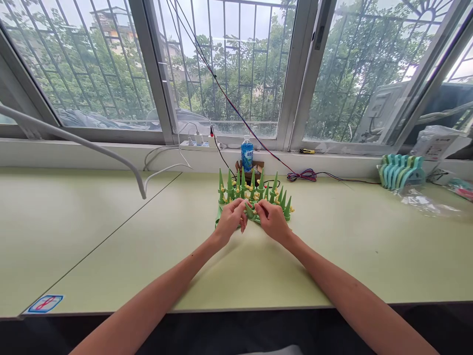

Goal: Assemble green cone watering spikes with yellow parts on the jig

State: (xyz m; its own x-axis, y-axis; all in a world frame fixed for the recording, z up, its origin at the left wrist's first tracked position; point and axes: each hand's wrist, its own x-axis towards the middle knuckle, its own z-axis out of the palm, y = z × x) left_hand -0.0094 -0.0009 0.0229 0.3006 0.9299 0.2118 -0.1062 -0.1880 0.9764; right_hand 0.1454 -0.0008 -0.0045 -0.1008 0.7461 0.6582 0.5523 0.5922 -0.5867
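Observation:
Several green cone-shaped pieces with small yellow parts on them stand upright in rows on the table. In front of these, one green cone-shaped piece leans between my two hands. My left hand is closed, with thumb and forefinger pinching this piece from the left. My right hand is pinched shut at the piece's right side; whatever lies between its fingertips is too small and covered to make out. Both hands hide part of the front rows.
Behind the cones are a blue bottle and a small cardboard box. A coiled cable lies on the table's back right. Farther right stand teal and green curved pieces beside clear plastic bags. A grey tube hangs over the left side.

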